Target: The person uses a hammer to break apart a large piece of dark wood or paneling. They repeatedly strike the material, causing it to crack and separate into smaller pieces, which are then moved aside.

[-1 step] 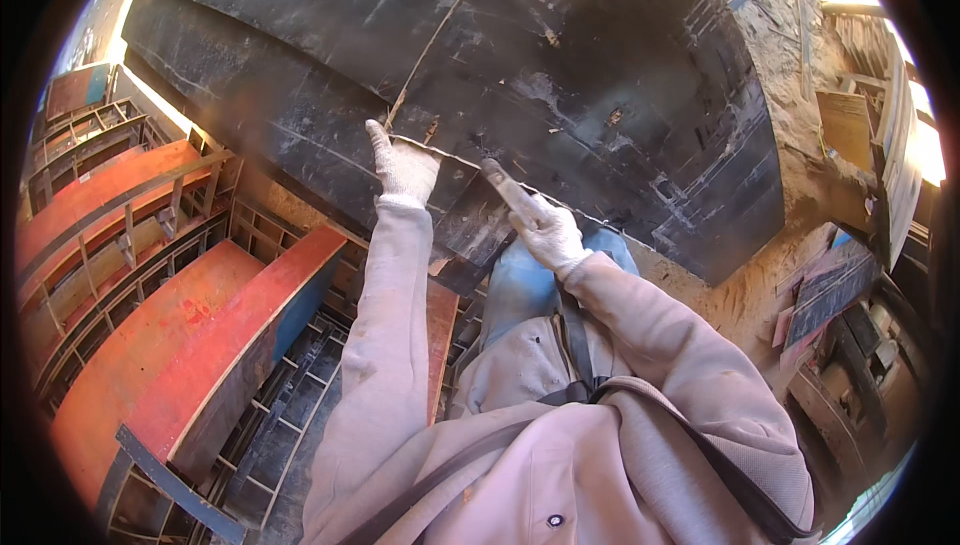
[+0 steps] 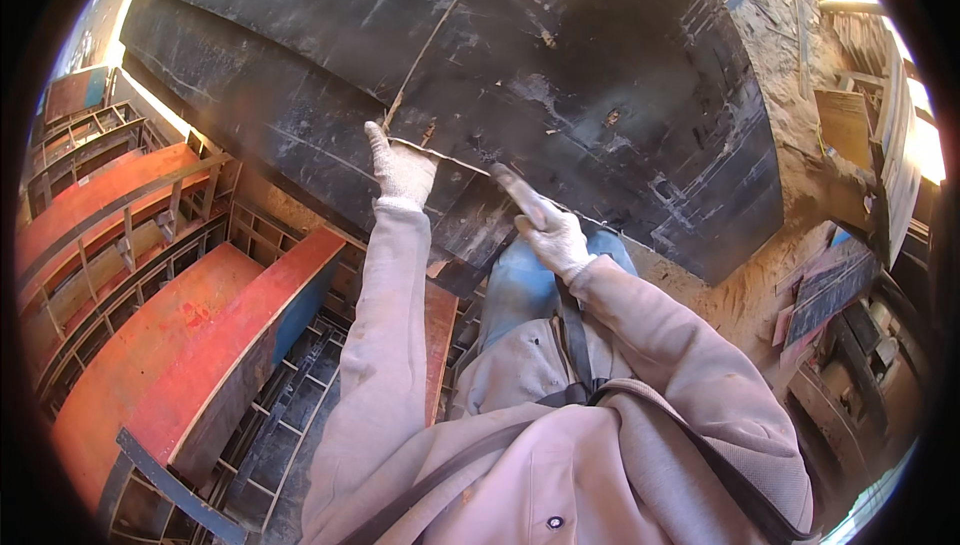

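Note:
A large black curved sheet (image 2: 560, 55) with scratches and a vertical seam fills the upper view. My left hand (image 2: 400, 173), in a white glove, is at a raised horizontal edge (image 2: 455, 159) of this sheet, fingers hooked on it and one finger pointing up. To its right, my right hand (image 2: 545, 227), also gloved, lies against the sheet with its fingers stretched out flat and holds nothing. Both sleeves are pale pink, and a blue trouser knee (image 2: 520, 280) shows below the sheet.
Red curved panels (image 2: 150, 345) on steel frames (image 2: 290, 415) are stacked at the left and below. Sandy ground (image 2: 760, 275) lies to the right, with a dark ribbed board (image 2: 830, 290) and wooden planks (image 2: 845, 125) at the far right.

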Available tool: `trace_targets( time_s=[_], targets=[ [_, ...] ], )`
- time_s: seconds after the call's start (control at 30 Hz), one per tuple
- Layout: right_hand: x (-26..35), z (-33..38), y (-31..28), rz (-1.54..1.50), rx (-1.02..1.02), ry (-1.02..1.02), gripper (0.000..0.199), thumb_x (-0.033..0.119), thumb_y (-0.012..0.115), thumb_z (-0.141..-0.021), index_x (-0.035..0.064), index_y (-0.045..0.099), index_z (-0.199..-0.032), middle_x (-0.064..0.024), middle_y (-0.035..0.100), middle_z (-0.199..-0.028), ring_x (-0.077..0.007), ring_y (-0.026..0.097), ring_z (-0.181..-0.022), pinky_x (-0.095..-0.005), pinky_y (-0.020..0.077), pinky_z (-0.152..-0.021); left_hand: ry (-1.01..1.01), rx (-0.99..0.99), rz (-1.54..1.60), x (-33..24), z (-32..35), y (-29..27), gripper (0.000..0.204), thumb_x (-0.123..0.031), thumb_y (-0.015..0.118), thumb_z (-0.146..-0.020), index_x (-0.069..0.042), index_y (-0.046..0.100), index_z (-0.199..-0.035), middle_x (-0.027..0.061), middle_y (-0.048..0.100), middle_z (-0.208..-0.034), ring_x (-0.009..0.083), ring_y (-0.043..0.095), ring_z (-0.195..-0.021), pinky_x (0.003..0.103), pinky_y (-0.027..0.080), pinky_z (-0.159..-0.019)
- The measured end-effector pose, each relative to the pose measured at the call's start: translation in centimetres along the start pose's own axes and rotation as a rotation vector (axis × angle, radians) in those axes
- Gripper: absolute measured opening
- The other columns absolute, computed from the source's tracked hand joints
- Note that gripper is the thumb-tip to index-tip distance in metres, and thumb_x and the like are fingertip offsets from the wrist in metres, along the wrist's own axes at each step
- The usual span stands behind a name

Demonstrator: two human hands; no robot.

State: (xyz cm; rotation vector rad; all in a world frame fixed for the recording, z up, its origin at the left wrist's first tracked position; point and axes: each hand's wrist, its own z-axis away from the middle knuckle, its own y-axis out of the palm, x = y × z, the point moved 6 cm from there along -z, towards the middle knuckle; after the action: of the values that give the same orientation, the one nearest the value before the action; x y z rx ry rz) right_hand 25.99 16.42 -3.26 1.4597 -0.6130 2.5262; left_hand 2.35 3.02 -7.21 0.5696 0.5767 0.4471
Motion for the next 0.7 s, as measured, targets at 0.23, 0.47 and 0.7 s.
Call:
trace_targets(
  time_s=[0.23, 0.47, 0.7],
  targets=[
    [-1.0, 2.9, -5.6, -0.117, -0.14, 0.095, 0.036, 0.013, 0.073, -0.09, 0.0094, 0.066, -0.125, -0.0032, 0.063, -0.085, -0.0129, 0.056, -0.068, -0.0312, 0.0493, -0.065, 0.08, -0.143, 0.091, -2.1, -1.6, -3.7, 0.084, -0.073, 0.046, -0.098, -0.007, 0.047, -0.151, 0.0188, 0.044, -0.158, 0.0401, 0.044, -0.144, 0.061, 0.031, -0.122],
    [-5.1, 6.6, -2.5, -0.6, -0.311, 0.529, 0.021, 0.024, 0.076, -0.095, 0.0054, 0.066, -0.093, -0.0007, 0.06, -0.07, -0.0102, 0.052, -0.052, -0.0289, 0.0404, -0.047, 0.082, -0.052, -0.117, -0.2, 0.5, -3.1, 0.1, -0.086, 0.043, -0.09, -0.013, 0.038, -0.158, 0.0144, 0.039, -0.161, 0.0363, 0.039, -0.147, 0.061, 0.037, -0.118],
    [-5.1, 6.0, -0.4, -0.299, -0.444, 0.208, 0.023, 0.026, 0.075, -0.096, 0.0052, 0.067, -0.098, 0.001, 0.058, -0.075, -0.0103, 0.053, -0.066, -0.031, 0.0434, -0.061, -0.119, -0.013, -0.246, 9.9, 1.4, -3.0, 0.084, -0.064, 0.072, -0.087, -0.009, 0.05, -0.147, 0.0116, 0.056, -0.145, 0.0332, 0.053, -0.134, 0.055, 0.045, -0.116]
  ],
)
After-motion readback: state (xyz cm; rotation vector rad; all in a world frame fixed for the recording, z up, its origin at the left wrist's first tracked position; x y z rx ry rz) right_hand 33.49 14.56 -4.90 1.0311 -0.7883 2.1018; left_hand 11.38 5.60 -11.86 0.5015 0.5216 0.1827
